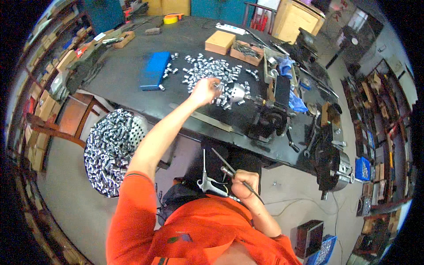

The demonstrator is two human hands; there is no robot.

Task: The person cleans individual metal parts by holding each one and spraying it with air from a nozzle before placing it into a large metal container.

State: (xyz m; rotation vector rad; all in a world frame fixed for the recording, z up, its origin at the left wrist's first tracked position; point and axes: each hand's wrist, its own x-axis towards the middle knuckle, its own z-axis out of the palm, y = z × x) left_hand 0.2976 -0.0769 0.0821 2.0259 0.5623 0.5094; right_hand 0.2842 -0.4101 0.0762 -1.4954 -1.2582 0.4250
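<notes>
My left hand (205,92) reaches over the table to the near edge of a pile of small shiny metal sleeves (207,70). Its fingers are curled in, and what they hold blends with the metal behind them. Just right of it lies a perforated metal scoop-like piece (237,92). Close to my body, my right hand (245,183) is closed round a thin metal rod (222,159), which slants up to the left. A small metal sleeve (227,171) shows beside its fingers. An air blow gun (212,187) with a long nozzle lies at my lap.
A large round container (139,132) heaped with metal sleeves stands left of my arm. On the black table are a blue box (154,70), a yellow box (220,42) and a dark bench machine (269,119). A chuck-like machine part (338,170) sits at the right end.
</notes>
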